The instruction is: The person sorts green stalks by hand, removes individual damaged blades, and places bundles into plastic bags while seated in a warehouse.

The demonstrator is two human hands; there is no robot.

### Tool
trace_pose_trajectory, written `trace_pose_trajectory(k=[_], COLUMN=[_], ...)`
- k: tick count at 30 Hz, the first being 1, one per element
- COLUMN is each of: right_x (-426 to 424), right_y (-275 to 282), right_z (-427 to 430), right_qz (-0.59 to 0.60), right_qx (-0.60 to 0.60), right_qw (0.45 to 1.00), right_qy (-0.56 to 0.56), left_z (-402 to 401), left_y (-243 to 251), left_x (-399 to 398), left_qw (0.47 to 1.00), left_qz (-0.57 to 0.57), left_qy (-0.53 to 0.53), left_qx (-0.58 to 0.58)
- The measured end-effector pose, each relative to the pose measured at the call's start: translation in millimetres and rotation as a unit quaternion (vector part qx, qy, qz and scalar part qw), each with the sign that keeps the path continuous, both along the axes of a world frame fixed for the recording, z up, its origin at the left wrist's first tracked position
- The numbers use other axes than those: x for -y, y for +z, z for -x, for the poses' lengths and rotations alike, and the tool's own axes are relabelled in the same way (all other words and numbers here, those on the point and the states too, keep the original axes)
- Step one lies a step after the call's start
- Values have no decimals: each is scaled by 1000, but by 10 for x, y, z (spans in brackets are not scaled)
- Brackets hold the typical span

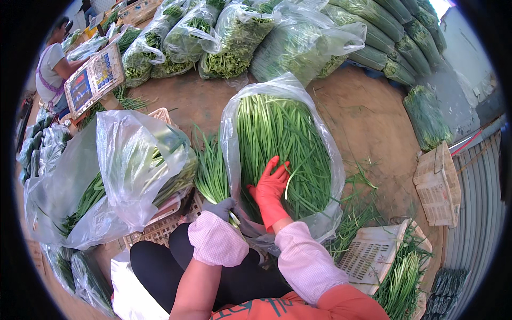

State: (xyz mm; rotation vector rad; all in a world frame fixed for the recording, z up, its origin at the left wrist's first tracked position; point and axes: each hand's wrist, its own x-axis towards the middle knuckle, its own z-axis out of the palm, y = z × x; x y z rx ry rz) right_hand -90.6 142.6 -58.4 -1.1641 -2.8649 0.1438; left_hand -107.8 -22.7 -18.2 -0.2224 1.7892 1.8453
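A bunch of long green leafy stalks, perhaps garlic chives (212, 170), is gripped near its pale stem ends by my left hand (219, 209) in a grey glove. My right hand (272, 188), in a red rubber glove, rests with spread fingers on a large heap of the same greens (284, 136). That heap fills an open clear plastic bag (337, 172) in front of me. One pale curved stalk lies beside the right fingertips. Both forearms wear pink checked sleeve covers.
To the left, another clear bag (136, 160) of greens sits over a plastic crate (158, 230). Filled bags (236, 44) line the back. A tipped crate (370, 252) with greens stands at lower right, another crate (438, 184) above it. A person (56, 68) sits at upper left behind a scale (96, 82).
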Motion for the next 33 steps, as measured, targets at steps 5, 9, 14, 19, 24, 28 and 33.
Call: trace_pose_trajectory(k=[5, 9, 14, 19, 24, 28, 33], right_x=[-829, -1756, -1906, -1141, -981, -1502, -1375], right_y=[-101, 559, 923, 318, 295, 401, 1128], right_z=[-97, -549, -742, -503, -294, -418, -759], right_qz=[67, 193, 213, 81, 70, 150, 158], right_qx=[-95, -166, -136, 37, 36, -36, -156], right_qw=[993, 963, 962, 996, 989, 979, 974], right_qy=[4, 92, 106, 8, -127, -135, -54], left_z=[9, -24, 26, 10, -28, -68, -101], left_y=[5, 357, 267, 357, 492, 747, 466], left_x=[-27, -79, -30, -35, -66, -174, -218], left_qw=[999, 999, 998, 992, 994, 990, 996], left_qz=[14, 39, 59, 123, 86, 134, 79], left_qy=[26, 26, 11, -7, 34, -2, 48], left_qx=[29, -18, 20, 26, 51, 44, 3])
